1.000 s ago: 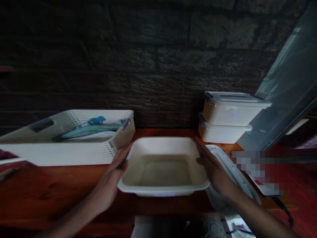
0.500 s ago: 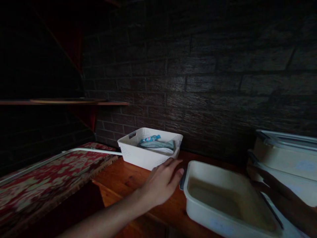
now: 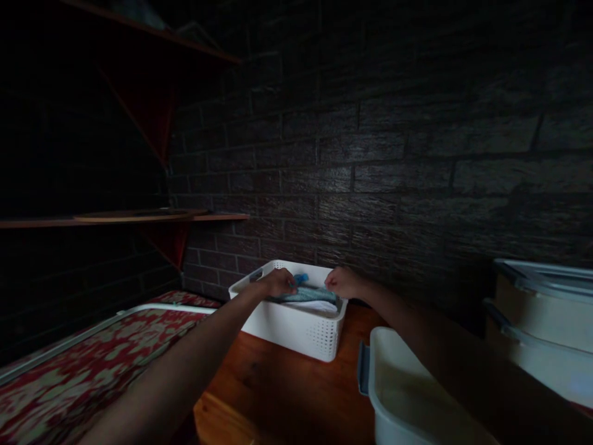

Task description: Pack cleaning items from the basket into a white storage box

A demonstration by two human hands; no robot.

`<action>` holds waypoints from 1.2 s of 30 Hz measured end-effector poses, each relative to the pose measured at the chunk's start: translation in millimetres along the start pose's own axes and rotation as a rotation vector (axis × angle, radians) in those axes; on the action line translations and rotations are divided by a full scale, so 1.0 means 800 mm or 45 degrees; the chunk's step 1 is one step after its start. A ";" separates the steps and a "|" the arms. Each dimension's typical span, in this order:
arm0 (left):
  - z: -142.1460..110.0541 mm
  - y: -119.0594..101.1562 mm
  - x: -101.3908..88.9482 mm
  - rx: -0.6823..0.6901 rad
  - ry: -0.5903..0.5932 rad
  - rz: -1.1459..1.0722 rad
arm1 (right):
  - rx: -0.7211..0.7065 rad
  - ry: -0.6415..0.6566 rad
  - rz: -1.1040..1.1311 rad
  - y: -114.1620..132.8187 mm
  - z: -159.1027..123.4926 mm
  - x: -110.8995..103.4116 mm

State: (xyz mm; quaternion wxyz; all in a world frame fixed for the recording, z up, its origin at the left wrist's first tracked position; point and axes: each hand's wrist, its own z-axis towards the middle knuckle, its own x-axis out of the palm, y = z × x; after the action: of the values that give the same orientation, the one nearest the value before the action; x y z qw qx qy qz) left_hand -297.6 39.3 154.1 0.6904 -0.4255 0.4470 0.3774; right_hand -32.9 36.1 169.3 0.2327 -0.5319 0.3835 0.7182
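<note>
A white perforated basket (image 3: 296, 327) stands on the wooden table against the dark brick wall. Folded blue-green cloth (image 3: 306, 295) lies in it on top of something white. My left hand (image 3: 278, 283) reaches into the basket at the cloth's left end with curled fingers. My right hand (image 3: 341, 282) is curled at the cloth's right end, over the basket's rim. Both hands look closed on the cloth, though the dim light hides the fingertips. An open white tub (image 3: 407, 395) sits at the lower right, under my right forearm.
Two stacked lidded white containers (image 3: 542, 321) stand at the right edge. A red patterned cloth (image 3: 92, 364) covers a surface on the left, edged by a white bar. Wooden shelves (image 3: 139, 216) hang on the left wall. The wooden table (image 3: 287, 389) runs between basket and tub.
Both hands left the sides of the white tub and moved left and forward into the basket, closing on the cloth. My view swung left, off the tub.
</note>
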 end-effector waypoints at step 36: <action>-0.016 -0.323 -0.026 0.690 0.249 -0.623 | 0.033 -0.092 0.424 -0.110 -0.295 -0.141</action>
State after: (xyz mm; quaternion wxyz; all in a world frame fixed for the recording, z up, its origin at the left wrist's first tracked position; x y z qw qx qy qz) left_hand -74.7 -66.4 235.1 0.8017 -0.3555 0.4797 0.0271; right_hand 207.1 -91.6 216.0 0.1310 -0.4319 0.4668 0.7605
